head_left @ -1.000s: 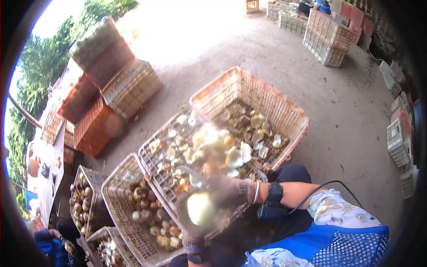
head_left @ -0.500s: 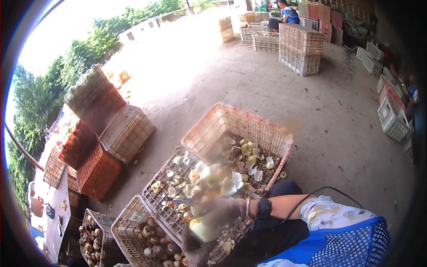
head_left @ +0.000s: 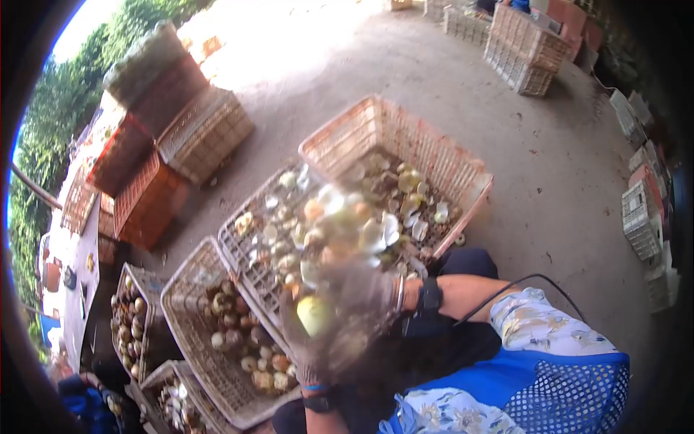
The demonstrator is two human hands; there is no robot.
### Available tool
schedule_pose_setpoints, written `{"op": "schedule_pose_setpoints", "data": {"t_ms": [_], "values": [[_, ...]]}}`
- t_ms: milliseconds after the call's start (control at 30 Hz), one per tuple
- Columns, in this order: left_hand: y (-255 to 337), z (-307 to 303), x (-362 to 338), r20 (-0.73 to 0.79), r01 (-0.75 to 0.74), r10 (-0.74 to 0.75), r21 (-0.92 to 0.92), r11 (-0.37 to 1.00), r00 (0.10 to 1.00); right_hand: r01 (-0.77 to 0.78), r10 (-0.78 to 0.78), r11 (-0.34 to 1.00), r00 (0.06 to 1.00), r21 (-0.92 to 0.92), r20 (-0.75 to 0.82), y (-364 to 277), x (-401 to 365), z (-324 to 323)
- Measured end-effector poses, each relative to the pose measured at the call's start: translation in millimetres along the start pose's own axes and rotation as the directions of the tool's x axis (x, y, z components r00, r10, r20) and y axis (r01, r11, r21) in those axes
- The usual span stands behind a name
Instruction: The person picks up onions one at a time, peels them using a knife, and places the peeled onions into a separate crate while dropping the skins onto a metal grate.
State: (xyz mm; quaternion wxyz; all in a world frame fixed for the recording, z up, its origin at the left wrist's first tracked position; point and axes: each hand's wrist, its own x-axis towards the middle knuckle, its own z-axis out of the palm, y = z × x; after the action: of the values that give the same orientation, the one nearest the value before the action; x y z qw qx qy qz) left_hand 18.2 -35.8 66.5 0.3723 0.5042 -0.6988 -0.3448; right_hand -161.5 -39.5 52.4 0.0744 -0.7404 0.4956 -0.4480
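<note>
In my gloved left hand (head_left: 307, 354) is a pale, peeled onion (head_left: 316, 316), held low over the near edge of a plastic lattice surface (head_left: 233, 249). My right hand (head_left: 361, 296), also gloved, is right beside the onion. Motion blurs its fingers, and I cannot make out what it holds. White and yellowish onion pieces and peels (head_left: 332, 199) lie on the lattice beyond my hands. More scraps (head_left: 412, 192) fill the bottom of the reddish-white crate (head_left: 452, 155) behind it.
Left of my knees, a crate (head_left: 184, 289) holds unpeeled onions (head_left: 231, 318). Two smaller crates beside it hold onions (head_left: 130, 318) and pale pieces (head_left: 177, 405). Stacked crates (head_left: 206, 134) stand farther left. Another stack (head_left: 524, 54) is across the concrete floor. A cable (head_left: 538, 276) loops by my right arm.
The view has tilted downward. My left hand and wrist show more fully, with the onion turned up between the hands. The curved blade seen by my right hand earlier is now lost in blur.
</note>
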Motion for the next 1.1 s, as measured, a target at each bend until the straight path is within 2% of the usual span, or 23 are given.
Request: {"op": "schedule_pose_setpoints", "data": {"t_ms": [33, 67, 100, 133, 200, 233, 267, 333, 367, 400, 467, 500, 533, 600, 633, 667, 733, 767, 800, 867, 933, 1067, 1100], "values": [[2.2, -4.1, -3.6, -0.045, -0.052, 0.05, -0.028, 0.998, 0.998, -0.176, 0.156, 0.861, 0.984, 0.478, 0.082, 15.5, 12.1, 0.0], [22.2, -9.1, -2.6, 0.02, 0.067, -0.065, -0.43, 0.9, 0.998, -0.539, 0.41, 0.425, 0.831, 0.727, 0.376, 27.0, 9.0, -1.1], [13.4, -8.7, -6.9, -0.012, 0.057, -0.069, -0.453, 0.89, 0.998, -0.555, 0.455, 0.764, 0.826, 0.33, 0.333, 39.8, 24.5, -7.5], [10.3, -14.3, -8.1, -0.028, 0.032, -0.047, -0.395, 0.918, 0.998, -0.416, 0.445, 0.895, 0.858, -0.16, 0.256, 44.1, 37.4, -7.7], [30.4, -20.5, -11.5, -0.016, 0.112, -0.14, -0.518, 0.848, 0.99, -0.275, 0.279, 0.96, 0.954, -0.05, 0.107, 40.2, 42.9, -10.5], [28.9, -24.9, -15.5, -0.022, 0.111, -0.143, -0.519, 0.847, 0.989, -0.364, 0.357, 0.931, 0.926, 0.04, 0.121, 22.7, 39.5, -18.2], [26.7, -27.8, -14.4, 0.013, 0.138, -0.145, -0.411, 0.901, 0.989, -0.45, 0.364, 0.766, 0.892, 0.459, 0.267, 31.0, 28.9, -2.8], [22.8, -28.8, -5.7, 0.093, 0.134, -0.117, -0.193, 0.972, 0.989, -0.567, 0.273, 0.504, 0.82, 0.651, 0.503, 7.2, 21.8, -10.7], [22.0, -24.0, -3.7, 0.091, -0.033, 0.054, -0.218, 0.975, 0.994, -0.437, 0.113, 0.686, 0.853, 0.581, 0.509, 15.3, 15.7, 2.3], [15.4, -21.6, -7.1, 0.124, -0.007, 0.034, -0.212, 0.977, 0.992, -0.41, 0.076, 0.746, 0.834, 0.524, 0.546, -0.9, 25.3, -21.0], [18.9, -23.2, -5.8, 0.215, -0.078, 0.144, -0.289, 0.954, 0.966, -0.575, 0.193, 0.734, 0.686, 0.36, 0.702, -29.0, 45.0, -65.0], [-3.5, -22.0, -14.4, 0.211, -0.095, 0.118, -0.114, 0.989, 0.97, -0.546, 0.195, 0.774, 0.688, 0.321, 0.699, -29.5, 45.8, -66.7], [-12.8, -6.7, -21.8, 0.136, 0.041, -0.009, -0.234, 0.971, 0.991, -0.518, 0.182, 0.804, 0.681, 0.291, 0.71, -29.9, 44.2, -62.7], [14.8, -21.8, -12.9, 0.509, 0.222, -0.009, -0.36, 0.906, 0.861, -0.502, 0.136, 0.825, 0.622, 0.259, 0.772, -17.2, 34.1, -45.0], [-20.1, -1.7, -14.3, 0.542, 0.386, 0.009, -0.609, 0.693, 0.841, -0.527, 0.197, 0.832, 0.569, 0.17, 0.799, -16.0, 29.7, -42.9], [-88.6, 17.3, -22.6, 0.749, 0.742, -0.302, -0.65, -0.164, 0.589, -0.51, 0.169, 0.838, 0.584, 0.197, 0.794, -5.9, 19.3, -27.8], [-38.8, 9.3, -20.3, 0.594, 0.642, -0.246, -0.693, 0.327, 0.766, -0.475, 0.142, 0.795, 0.75, 0.377, 0.647, -3.4, 7.5, -17.0], [-9.2, -0.3, -17.6, 0.497, 0.473, -0.155, -0.616, 0.63, 0.854, -0.474, 0.141, 0.796, 0.75, 0.376, 0.646, -0.6, 3.1, -8.7], [6.9, -6.5, -15.8, 0.457, 0.371, -0.1, -0.554, 0.745, 0.884, -0.472, 0.158, 0.803, 0.759, 0.365, 0.632, 4.0, -1.4, -0.3], [30.9, -18.5, -13.2, 0.425, 0.248, -0.025, -0.479, 0.842, 0.905, -0.472, 0.176, 0.808, 0.765, 0.354, 0.619, 14.9, -14.3, 19.0], [51.2, -28.9, -11.1, 0.424, 0.18, 0.02, -0.425, 0.887, 0.905, -0.628, 0.208, 0.601, 0.72, 0.494, 0.663, 20.8, -19.8, 31.9], [67.6, -40.7, -10.3, 0.43, 0.123, 0.056, -0.377, 0.918, 0.901, -0.663, 0.269, 0.594, 0.697, 0.455, 0.664, -0.2, 3.7, 1.1], [64.2, -41.0, -13.5, 0.398, 0.092, 0.081, -0.398, 0.913, 0.914, -0.77, 0.316, 0.464, 0.605, 0.437, 0.73, -7.8, 11.3, -9.7]]}}
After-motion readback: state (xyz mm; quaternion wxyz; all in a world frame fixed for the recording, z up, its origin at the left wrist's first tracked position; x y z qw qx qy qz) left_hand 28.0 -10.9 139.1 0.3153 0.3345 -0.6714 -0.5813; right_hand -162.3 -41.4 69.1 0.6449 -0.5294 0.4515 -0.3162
